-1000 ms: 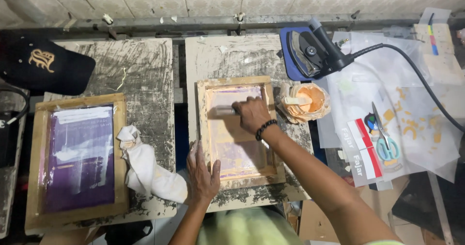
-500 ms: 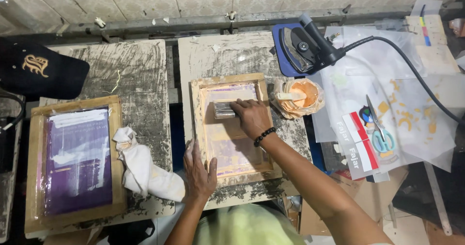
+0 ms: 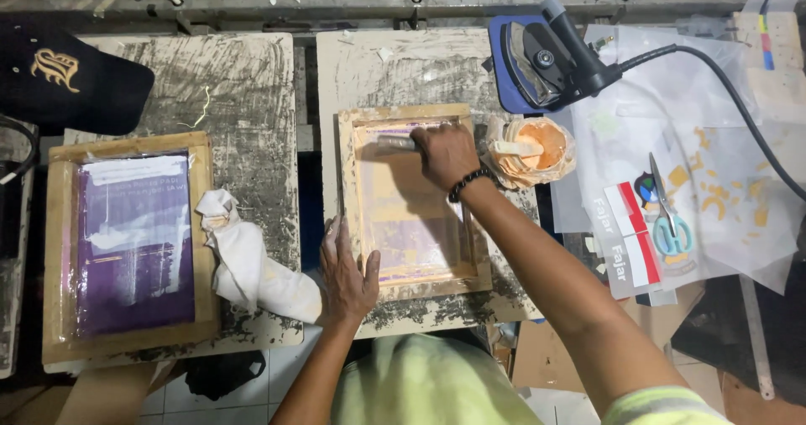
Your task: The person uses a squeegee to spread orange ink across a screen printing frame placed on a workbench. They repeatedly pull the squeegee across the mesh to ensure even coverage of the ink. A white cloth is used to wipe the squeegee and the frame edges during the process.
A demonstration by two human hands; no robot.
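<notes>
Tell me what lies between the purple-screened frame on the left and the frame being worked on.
In the head view, a crumpled white rag lies there, beside the left hand pressing the frame's edge.

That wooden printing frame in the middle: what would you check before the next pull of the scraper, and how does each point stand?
1. Left hand braces the wooden frame at its near-left edge: ok.
2. Right hand grips the scraper at the frame's far end: ok.
3. Frame flat on the board: cannot tell.
4. Paint tub clear of the frame, beside it: ok.
5. White rag off the frame: ok.
6. Paint enough on the mesh: cannot tell.
</notes>
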